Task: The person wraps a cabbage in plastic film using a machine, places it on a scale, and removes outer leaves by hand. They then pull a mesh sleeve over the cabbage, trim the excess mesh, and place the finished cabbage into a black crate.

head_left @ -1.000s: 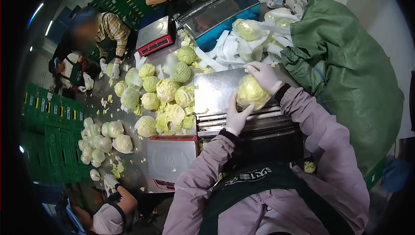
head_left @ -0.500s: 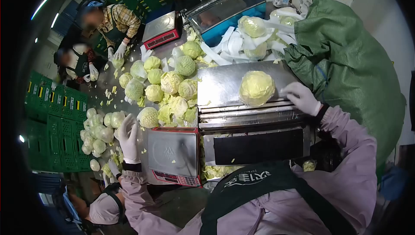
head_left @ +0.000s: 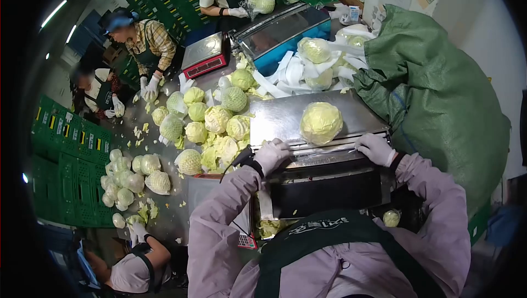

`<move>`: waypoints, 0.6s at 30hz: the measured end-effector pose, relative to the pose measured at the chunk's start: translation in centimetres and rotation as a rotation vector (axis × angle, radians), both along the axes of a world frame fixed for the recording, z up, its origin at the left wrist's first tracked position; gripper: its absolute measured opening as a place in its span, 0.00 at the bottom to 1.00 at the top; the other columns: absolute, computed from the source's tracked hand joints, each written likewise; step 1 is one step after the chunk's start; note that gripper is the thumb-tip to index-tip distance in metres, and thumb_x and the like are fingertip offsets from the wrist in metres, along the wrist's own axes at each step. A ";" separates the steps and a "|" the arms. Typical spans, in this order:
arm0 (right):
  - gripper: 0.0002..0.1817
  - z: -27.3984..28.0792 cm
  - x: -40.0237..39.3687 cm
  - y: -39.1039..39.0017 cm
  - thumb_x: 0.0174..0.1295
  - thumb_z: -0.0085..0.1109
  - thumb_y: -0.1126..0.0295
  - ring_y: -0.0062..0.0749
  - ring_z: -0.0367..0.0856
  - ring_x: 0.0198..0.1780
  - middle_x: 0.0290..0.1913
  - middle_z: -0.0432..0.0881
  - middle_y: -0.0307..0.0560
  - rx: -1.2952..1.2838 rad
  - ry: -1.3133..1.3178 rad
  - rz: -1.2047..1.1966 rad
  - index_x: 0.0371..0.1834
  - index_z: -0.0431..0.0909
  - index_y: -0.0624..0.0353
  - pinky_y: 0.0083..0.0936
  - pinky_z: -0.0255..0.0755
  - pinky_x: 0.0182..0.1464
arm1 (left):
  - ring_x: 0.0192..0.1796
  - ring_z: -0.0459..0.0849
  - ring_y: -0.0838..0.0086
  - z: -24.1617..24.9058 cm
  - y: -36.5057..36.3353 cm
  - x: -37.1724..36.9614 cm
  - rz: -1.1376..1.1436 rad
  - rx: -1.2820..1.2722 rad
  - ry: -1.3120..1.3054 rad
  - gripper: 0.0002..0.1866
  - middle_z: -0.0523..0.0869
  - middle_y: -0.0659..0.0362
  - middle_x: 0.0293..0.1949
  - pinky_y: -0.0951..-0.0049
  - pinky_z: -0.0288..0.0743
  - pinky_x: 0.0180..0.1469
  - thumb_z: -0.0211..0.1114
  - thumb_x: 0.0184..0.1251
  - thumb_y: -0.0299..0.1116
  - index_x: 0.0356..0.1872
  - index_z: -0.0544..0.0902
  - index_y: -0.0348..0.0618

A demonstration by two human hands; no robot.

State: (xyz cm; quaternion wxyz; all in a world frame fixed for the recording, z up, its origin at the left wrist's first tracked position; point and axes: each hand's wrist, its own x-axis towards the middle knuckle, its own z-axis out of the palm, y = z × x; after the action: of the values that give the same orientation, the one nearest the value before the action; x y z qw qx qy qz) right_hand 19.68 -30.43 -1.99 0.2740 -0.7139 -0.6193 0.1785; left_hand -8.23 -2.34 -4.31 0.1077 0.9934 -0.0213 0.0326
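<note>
White gloves cover both of my hands. My left hand (head_left: 272, 156) rests with curled fingers at the left end of the metal rollers (head_left: 324, 152) on the wrapping machine. At the rollers' right end is my right hand (head_left: 375, 149), its fingers bent over the film edge. Whatever either hand pinches is too small to make out. Between and beyond them, a pale cabbage (head_left: 321, 123) in clear film sits on the metal plate (head_left: 274, 114). The machine's black panel (head_left: 324, 190) lies nearer my body.
Loose and netted cabbages (head_left: 218, 118) are heaped left of the plate. A red scale (head_left: 205, 56) stands beyond. Four-sided green crates (head_left: 71, 133) line the left. A green sack (head_left: 439, 95) fills the right. Several co-workers stand around the table, one holding a bagged cabbage (head_left: 262, 4).
My left hand has moved right from beside the near scale to the rollers. My right hand has come down onto their right end. A co-worker at the top is more in view.
</note>
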 end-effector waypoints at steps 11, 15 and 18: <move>0.05 4.8 1.0 0.1 0.62 0.56 0.70 0.39 0.82 0.36 0.33 0.84 0.48 -0.322 0.227 0.113 0.35 0.77 0.60 0.30 0.74 0.41 | 0.36 0.83 0.69 4.9 -2.3 -2.6 0.383 -0.715 0.173 0.05 0.83 0.54 0.32 0.71 0.76 0.42 0.60 0.68 0.32 0.38 0.79 0.42; 0.04 14.0 2.2 0.7 0.64 0.54 0.75 0.24 0.83 0.37 0.31 0.84 0.44 -0.524 0.849 0.198 0.35 0.75 0.64 0.22 0.75 0.41 | 0.43 0.83 0.68 11.5 -0.7 -4.1 0.328 -1.458 0.247 0.05 0.84 0.58 0.38 0.71 0.76 0.49 0.59 0.64 0.25 0.40 0.78 0.38; 0.11 13.7 4.4 4.5 0.64 0.56 0.73 0.29 0.80 0.44 0.39 0.81 0.50 -0.212 1.063 0.006 0.46 0.71 0.66 0.24 0.73 0.49 | 0.57 0.78 0.67 15.1 1.8 -0.3 0.376 -2.156 -0.415 0.17 0.80 0.54 0.50 0.67 0.72 0.60 0.60 0.57 0.19 0.49 0.74 0.39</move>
State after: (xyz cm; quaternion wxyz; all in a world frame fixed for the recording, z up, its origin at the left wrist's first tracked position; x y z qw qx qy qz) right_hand 24.05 -25.89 11.76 0.4755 -0.5473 -0.3761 0.5770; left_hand -8.53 -0.57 10.81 0.9018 0.3427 0.1514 0.2154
